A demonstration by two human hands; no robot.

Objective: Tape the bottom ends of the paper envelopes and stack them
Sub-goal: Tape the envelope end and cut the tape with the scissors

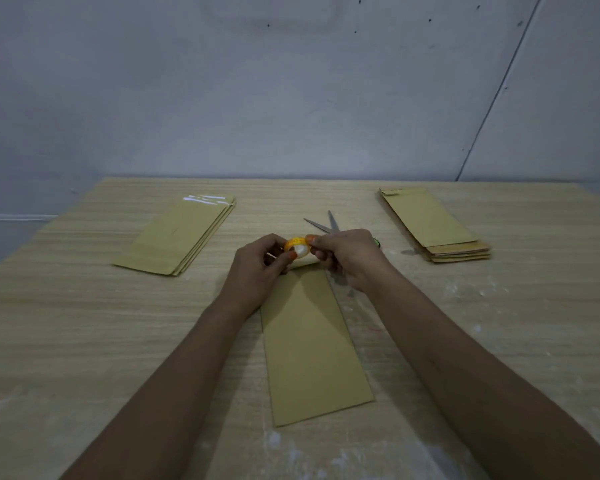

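Both hands, left (pixel 257 268) and right (pixel 347 258), pinch a tape roll (pixel 297 249) over the wooden table (pixel 84 323), grey wall (pixel 291 98) behind.

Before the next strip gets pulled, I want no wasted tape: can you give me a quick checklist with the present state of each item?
1. Tape roll held: ok, both hands grip it, left hand and right hand.
2. Loose tape end found: cannot tell, the fingers cover it.
3. Envelope in place: ok, it lies flat on the table, far end under the hands.
4. Scissors in reach: ok, blades open, just behind the right hand.
5. Taped stack apart from the work: ok, far left, glossy tape on its far end.
6. Untaped stack ready: ok, far right.
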